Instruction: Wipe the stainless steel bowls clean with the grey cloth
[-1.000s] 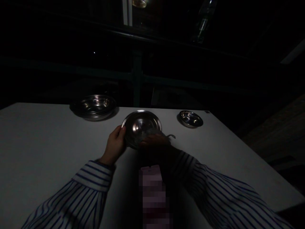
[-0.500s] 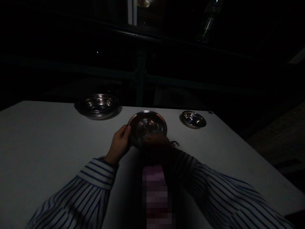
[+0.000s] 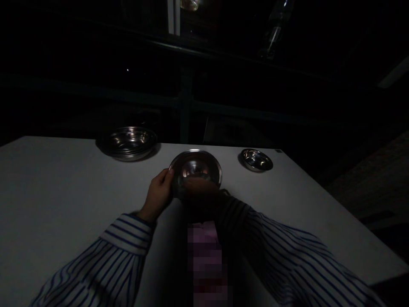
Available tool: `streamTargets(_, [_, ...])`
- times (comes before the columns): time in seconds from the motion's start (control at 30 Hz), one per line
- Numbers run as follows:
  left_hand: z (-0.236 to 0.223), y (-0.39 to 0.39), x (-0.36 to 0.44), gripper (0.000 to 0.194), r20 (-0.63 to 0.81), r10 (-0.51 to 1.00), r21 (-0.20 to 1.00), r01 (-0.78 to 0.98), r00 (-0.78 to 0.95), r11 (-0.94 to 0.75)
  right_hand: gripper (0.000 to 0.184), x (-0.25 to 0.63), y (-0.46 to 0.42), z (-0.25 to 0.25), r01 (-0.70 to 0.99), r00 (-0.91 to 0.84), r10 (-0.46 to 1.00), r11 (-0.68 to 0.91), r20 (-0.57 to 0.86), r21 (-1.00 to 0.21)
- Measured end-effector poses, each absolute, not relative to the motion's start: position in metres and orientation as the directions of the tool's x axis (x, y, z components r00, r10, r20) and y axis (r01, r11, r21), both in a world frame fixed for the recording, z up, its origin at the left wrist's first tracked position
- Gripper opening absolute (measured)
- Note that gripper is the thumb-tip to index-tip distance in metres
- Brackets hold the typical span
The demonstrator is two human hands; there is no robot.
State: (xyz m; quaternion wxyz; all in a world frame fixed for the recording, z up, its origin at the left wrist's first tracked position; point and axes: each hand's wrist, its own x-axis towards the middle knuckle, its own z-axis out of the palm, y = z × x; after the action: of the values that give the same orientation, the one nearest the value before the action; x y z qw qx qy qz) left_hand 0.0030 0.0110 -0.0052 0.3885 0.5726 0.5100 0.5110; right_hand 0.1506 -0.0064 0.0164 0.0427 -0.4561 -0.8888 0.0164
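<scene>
A round, shiny metal bowl [image 3: 193, 158] is held tilted over the white table, its inside facing me. My left hand [image 3: 157, 194] is closed on its left rim, thumb on the edge. In deep shadow, my right hand [image 3: 203, 189] is at the lower inside of the bowl, its fingers blurred and curled. Something pale shows faintly by those fingers, too dark to name. A small dark loop [image 3: 225, 192] sticks out beside the right wrist; what it belongs to is hidden.
A stack of metal bowls [image 3: 128, 143] stands at the table's back left. One smaller metal bowl [image 3: 256, 160] sits at the back right. The white table [image 3: 79, 187] ends at a far edge, with dark surroundings beyond. A pink, pixelated patch [image 3: 206, 251] lies low in the middle.
My right hand has shifted left across the inside of the bowl. The left hand keeps its hold on the rim. The whole view has moved slightly.
</scene>
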Motion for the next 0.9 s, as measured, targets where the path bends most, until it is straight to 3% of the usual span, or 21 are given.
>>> streamTargets(0.1, [-0.006,0.01,0.001,0.027,0.201,0.977,0.958,0.223,-0.067,-0.182,0.026,0.143,-0.004,0.016,0.808,-0.571,0.812,0.582,0.118,-0.088])
streamTargets(0.23, [-0.009,0.011,0.001,0.032,0.21,0.976,0.964,0.18,-0.058,-0.197,0.025,0.155,-0.01,0.025,0.807,-0.586,0.809,0.587,-0.046,0.056])
streamTargets(0.3, [-0.009,0.011,0.002,0.033,0.211,0.976,0.964,0.174,-0.045,-0.2,0.022,0.161,-0.01,0.027,0.787,-0.61,0.79,0.613,-0.068,0.067])
streamTargets(0.5, [-0.006,0.008,0.001,0.028,0.219,0.975,0.951,0.235,-0.044,-0.203,0.026,0.143,-0.001,0.009,0.718,-0.683,0.713,0.696,0.156,-0.038])
streamTargets(0.73, [-0.005,0.008,0.003,0.028,0.203,0.977,0.957,0.225,-0.066,-0.184,0.023,0.167,-0.018,0.02,0.761,-0.647,0.762,0.643,0.028,0.087])
streamTargets(0.9, [-0.006,0.008,0.004,0.029,0.208,0.978,0.954,0.227,-0.029,-0.196,0.037,0.151,-0.001,0.006,0.713,-0.692,0.706,0.701,0.149,-0.01])
